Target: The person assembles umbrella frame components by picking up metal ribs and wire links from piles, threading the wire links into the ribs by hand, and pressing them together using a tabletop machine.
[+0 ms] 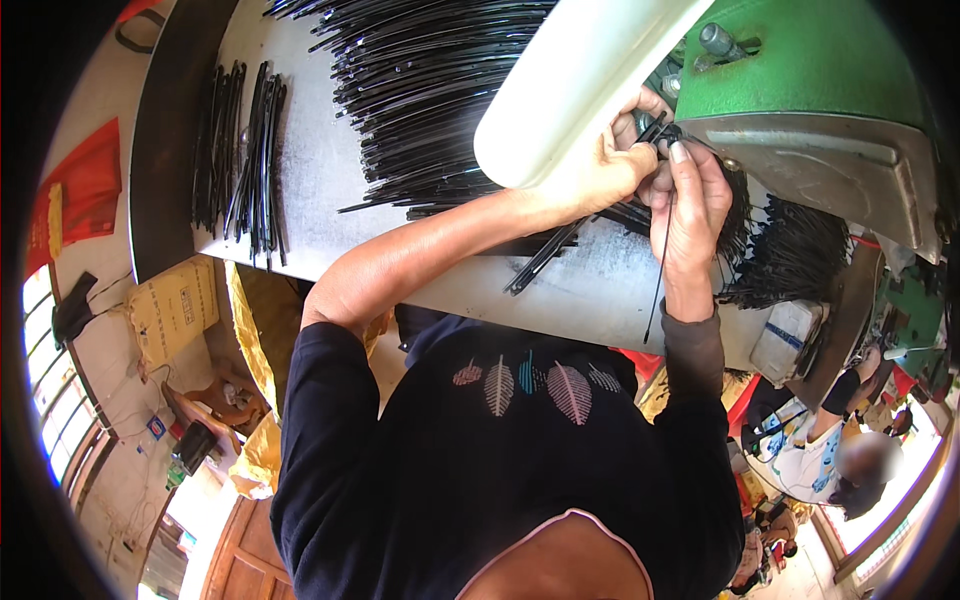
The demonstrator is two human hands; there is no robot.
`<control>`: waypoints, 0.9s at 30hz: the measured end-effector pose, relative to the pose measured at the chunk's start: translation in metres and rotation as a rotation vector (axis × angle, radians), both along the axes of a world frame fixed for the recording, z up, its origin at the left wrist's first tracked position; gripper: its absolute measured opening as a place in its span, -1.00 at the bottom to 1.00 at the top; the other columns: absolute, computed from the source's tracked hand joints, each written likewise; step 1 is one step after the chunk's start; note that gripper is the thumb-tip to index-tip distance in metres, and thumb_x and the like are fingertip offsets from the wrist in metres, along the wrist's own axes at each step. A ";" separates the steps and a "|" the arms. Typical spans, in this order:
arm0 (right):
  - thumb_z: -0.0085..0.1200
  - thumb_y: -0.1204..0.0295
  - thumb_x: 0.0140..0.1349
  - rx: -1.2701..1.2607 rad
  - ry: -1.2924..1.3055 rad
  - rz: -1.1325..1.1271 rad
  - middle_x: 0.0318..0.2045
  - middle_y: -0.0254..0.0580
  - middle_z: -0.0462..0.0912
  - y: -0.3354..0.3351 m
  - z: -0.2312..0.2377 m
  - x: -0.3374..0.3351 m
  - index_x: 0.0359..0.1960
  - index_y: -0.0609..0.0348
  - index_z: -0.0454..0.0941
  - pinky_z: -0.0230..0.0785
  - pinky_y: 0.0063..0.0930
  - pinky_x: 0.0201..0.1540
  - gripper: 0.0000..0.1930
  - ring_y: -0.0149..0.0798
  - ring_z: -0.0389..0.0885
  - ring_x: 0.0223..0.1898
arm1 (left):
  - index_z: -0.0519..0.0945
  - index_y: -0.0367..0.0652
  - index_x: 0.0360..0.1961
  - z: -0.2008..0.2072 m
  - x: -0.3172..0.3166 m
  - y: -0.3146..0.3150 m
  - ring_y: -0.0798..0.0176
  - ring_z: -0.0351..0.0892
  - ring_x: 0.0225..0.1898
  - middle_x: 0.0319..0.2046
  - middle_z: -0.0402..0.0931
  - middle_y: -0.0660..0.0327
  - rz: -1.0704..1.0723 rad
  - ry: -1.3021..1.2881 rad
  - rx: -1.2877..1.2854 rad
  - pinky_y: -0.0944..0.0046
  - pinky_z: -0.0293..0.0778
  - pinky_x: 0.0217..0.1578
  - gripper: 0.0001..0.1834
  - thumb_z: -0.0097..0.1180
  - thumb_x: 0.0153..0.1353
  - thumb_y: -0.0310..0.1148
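Observation:
My left hand (628,155) is closed by the machine's front edge, with short black rod ends (652,128) between its thumb and fingers. My right hand (690,205) meets it from the right. It pinches a thin black rod (661,262) that hangs down past the wrist to the table's near edge. Where the fingertips of both hands come together, a small dark part is hard to make out. Below the left wrist, several black rods (540,262) lie slanted across the metal table (330,215).
A green machine (800,60) with a grey metal housing stands close on the right. A thick white tube (570,90) crosses above my left hand. Long black rods (430,100) cover the table's back; smaller bundles (255,165) lie left. Dark bunched pieces (800,250) sit right, with people beyond.

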State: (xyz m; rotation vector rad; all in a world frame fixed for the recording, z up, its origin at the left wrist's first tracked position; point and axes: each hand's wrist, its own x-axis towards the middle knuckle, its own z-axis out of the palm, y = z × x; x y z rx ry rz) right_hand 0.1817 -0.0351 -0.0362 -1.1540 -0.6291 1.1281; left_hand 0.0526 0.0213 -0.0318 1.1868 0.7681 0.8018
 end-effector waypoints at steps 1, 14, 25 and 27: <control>0.02 0.53 0.23 0.000 0.001 0.001 -0.67 -0.39 0.43 0.000 0.000 0.000 -0.40 0.31 0.51 0.16 -0.65 -0.63 -0.91 -0.55 0.28 -0.69 | 0.43 -0.22 -0.07 0.002 0.000 0.000 0.57 0.34 -0.66 -0.60 0.43 0.37 -0.009 0.007 -0.001 0.52 0.36 -0.65 -0.68 0.01 0.09 -0.58; -0.01 0.49 0.25 0.010 -0.021 0.024 -0.70 -0.43 0.37 0.002 -0.001 0.001 -0.39 0.31 0.51 0.11 -0.66 -0.64 -0.87 -0.56 0.24 -0.70 | 0.44 -0.23 -0.12 0.001 0.002 0.001 0.55 0.33 -0.69 -0.64 0.38 0.37 -0.009 0.076 0.030 0.50 0.36 -0.67 -0.72 0.00 0.09 -0.58; -0.09 0.23 0.33 -0.299 -0.226 0.335 -0.73 -0.29 0.48 -0.012 0.012 0.011 -0.47 0.27 0.51 0.27 -0.68 -0.67 -0.65 -0.49 0.40 -0.75 | 0.44 -0.30 -0.18 -0.005 -0.005 0.009 0.49 0.36 -0.69 -0.67 0.43 0.33 -0.029 -0.157 -0.194 0.48 0.35 -0.63 -0.73 0.12 0.04 -0.58; -0.10 0.22 0.34 -0.287 -0.116 0.429 -0.69 -0.20 0.53 -0.030 0.007 -0.004 -0.48 0.31 0.50 0.36 -0.63 -0.64 -0.62 -0.40 0.49 -0.71 | 0.44 -0.30 -0.19 -0.007 -0.004 0.010 0.49 0.36 -0.68 -0.67 0.43 0.33 -0.057 -0.115 -0.127 0.49 0.34 -0.62 -0.73 0.12 0.03 -0.59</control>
